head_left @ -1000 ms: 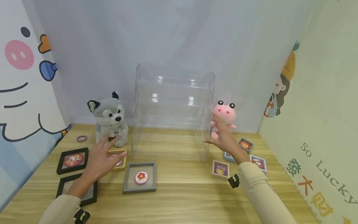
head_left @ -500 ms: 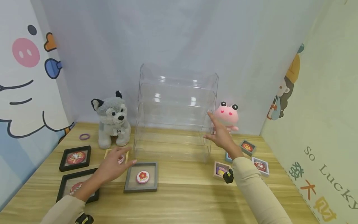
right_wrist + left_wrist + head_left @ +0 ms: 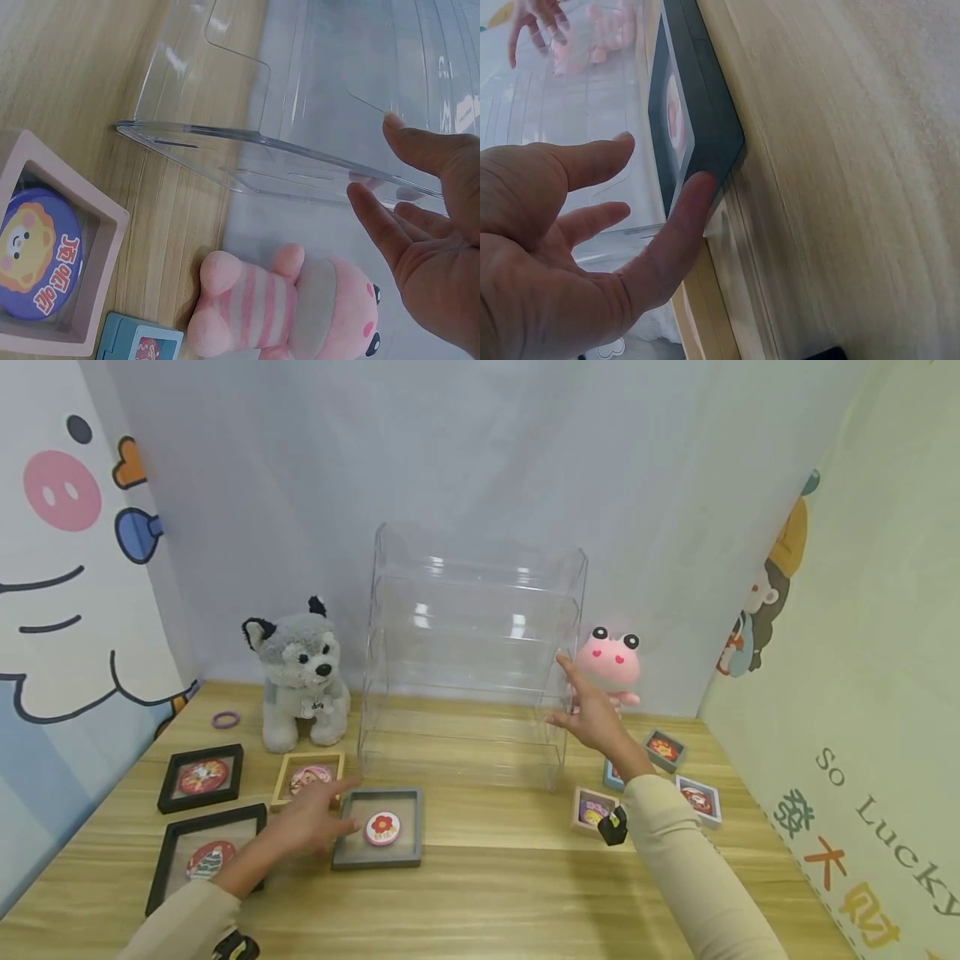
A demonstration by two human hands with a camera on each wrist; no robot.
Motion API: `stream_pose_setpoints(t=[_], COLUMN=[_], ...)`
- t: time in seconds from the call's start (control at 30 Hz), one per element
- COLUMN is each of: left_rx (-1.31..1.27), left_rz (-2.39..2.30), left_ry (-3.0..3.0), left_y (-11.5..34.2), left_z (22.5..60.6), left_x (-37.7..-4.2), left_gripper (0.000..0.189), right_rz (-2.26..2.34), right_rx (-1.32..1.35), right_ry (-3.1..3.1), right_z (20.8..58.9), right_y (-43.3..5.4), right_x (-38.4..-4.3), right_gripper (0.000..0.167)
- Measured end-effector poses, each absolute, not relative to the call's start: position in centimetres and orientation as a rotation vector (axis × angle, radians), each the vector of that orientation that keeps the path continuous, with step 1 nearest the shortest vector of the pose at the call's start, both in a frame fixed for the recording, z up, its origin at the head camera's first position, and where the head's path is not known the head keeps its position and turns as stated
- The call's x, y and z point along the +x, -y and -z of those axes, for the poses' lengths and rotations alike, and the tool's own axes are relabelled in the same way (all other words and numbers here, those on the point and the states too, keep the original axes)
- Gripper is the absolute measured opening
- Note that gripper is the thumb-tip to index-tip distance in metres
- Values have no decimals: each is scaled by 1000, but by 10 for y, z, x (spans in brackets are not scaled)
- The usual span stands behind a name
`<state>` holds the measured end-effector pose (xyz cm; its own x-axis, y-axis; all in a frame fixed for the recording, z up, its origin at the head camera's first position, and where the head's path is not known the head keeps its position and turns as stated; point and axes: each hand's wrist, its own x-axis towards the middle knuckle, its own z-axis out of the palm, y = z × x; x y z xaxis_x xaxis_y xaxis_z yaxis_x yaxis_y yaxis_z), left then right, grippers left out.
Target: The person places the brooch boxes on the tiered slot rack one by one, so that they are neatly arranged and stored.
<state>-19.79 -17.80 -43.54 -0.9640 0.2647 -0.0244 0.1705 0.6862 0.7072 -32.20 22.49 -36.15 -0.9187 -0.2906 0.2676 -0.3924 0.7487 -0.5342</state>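
Note:
My left hand (image 3: 307, 817) reaches to the left side of a grey square frame (image 3: 375, 862) that holds a round red-flower badge (image 3: 383, 828). In the left wrist view, one outstretched finger (image 3: 682, 217) meets the frame's corner, with thumb and fingers spread. My right hand (image 3: 596, 718) is at the right side of a clear tiered display rack (image 3: 480, 652). Its thumb and fingers are spread around the side panel's edge in the right wrist view, fingertips right at the panel. A pink plush frog (image 3: 300, 307) sits beyond that hand, against the back curtain.
A grey plush husky (image 3: 300, 668) stands left of the rack. Two black frames (image 3: 201, 802) (image 3: 165, 868) and a yellow frame (image 3: 281, 777) lie at the left, near a purple ring (image 3: 226, 719). Several small framed badges, including a pink-beige one (image 3: 576, 806), lie at the right.
My left hand has moved from over the yellow frame rightward and nearer to me, to the grey frame. The right hand stays beside the rack; the head view has shifted slightly.

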Motion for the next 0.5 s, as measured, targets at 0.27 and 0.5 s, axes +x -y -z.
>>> stream_pose_setpoints(t=[0.27,0.5], left_rx=[348,316], left_rz=[-1107,-1015], left_ry=[-2787,-2804], left_y=[176,171], left_z=[440,442], left_x=[-201,-201], left_gripper=[62,62], right_rz=[-897,-897], right_rx=[559,529], right_ry=[2786,2809], right_z=[361,359], right_y=[-225,-225], right_x=[-322,-323], right_gripper=[94,94])
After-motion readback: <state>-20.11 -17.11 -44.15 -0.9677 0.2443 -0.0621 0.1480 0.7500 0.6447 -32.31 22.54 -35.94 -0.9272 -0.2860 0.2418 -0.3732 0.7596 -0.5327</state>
